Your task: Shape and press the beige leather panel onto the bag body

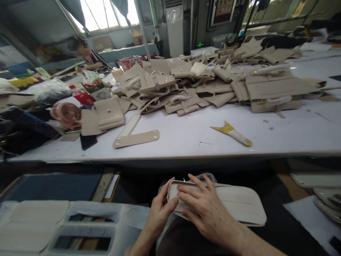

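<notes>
My right hand (pixel 205 202) rests with fingers spread over the cream, round-cornered bag panel (pixel 239 203), while my left hand (pixel 161 202) grips its left end, its long axis running rightward from that grip, this side of the tabletop (pixel 181 138).

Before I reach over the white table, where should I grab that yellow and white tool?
I'd take the yellow and white tool by its pale handle, coming from the near right side, probably with the right hand. The handle is long and slim and slants toward the near edge, while the yellow far-left end spreads into points, best left alone.
</notes>
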Tool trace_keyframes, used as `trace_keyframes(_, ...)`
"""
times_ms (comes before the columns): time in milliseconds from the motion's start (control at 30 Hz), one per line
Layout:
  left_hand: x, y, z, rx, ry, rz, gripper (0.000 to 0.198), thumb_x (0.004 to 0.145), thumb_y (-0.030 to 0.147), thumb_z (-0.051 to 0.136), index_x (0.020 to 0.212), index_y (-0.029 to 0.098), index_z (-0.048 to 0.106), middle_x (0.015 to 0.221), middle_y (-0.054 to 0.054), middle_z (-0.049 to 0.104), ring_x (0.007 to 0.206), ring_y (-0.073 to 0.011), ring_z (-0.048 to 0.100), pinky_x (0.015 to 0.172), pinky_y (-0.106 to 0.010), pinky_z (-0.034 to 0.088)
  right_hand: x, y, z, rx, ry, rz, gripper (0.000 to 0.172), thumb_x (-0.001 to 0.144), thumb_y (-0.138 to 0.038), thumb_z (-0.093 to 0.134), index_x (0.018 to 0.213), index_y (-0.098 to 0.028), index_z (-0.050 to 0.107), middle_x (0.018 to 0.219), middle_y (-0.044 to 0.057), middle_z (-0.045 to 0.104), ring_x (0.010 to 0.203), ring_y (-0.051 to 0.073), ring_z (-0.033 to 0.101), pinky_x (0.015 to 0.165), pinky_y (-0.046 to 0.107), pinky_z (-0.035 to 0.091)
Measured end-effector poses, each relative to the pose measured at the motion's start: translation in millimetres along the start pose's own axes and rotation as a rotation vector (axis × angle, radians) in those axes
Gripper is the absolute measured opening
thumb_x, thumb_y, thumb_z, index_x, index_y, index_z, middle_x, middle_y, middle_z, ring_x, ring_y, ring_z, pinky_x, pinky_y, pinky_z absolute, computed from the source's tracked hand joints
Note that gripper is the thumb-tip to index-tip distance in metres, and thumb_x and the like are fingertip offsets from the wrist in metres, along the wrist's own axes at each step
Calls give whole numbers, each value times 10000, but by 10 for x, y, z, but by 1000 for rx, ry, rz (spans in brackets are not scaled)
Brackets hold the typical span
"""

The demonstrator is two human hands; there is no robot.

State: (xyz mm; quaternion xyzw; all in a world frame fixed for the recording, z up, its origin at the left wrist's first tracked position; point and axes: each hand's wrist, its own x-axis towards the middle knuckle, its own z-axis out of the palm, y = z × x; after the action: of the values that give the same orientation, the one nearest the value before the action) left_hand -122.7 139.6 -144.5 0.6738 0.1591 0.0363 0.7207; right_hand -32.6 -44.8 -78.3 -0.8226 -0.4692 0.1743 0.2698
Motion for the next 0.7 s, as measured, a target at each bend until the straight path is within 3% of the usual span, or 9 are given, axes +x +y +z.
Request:
trace_keyframes(133,-70,46,44,173,78,-12,521,915,491,591,1373,243,559,1411,-57,580,1343,-286,485,1116,-377,410,11,21,45,13,18,22,353,973,-342,528,1321,-394,495,1444,-106,536,1478,309,216,1157,657,23)
trace_keyframes(333,-134,-57,142,105,254,-71,584,891,593,566,1339,219,601,1436,-78,551,1395,-312,420,1181,-452,339,9,-6,61,16,43,30,300,982,-387,522,1282,-390,518,1428,-109,551,1471,337,230,1136,704,-13)
trace_keyframes(533,-98,-6,72,-186,194,-174,556,895,615,558,1288,233,648,1395,-90,590,1355,-313,469,1159,-445,361,-8,-20,72,6,67,17,307,996,-370,488,1303,-362,499,1423,-87,559,1467,369,229,1120,735,-42)
trace_keyframes(700,-54,63,39,-402,146,-327,444,875,476,673,1252,243,661,1390,-71,596,1319,-268,494,993,-311,474,-24,-4,104,22,96,13,341,1000,-374,474,1341,-362,476,1415,-70,569,1467,372,229,1122,734,-67)
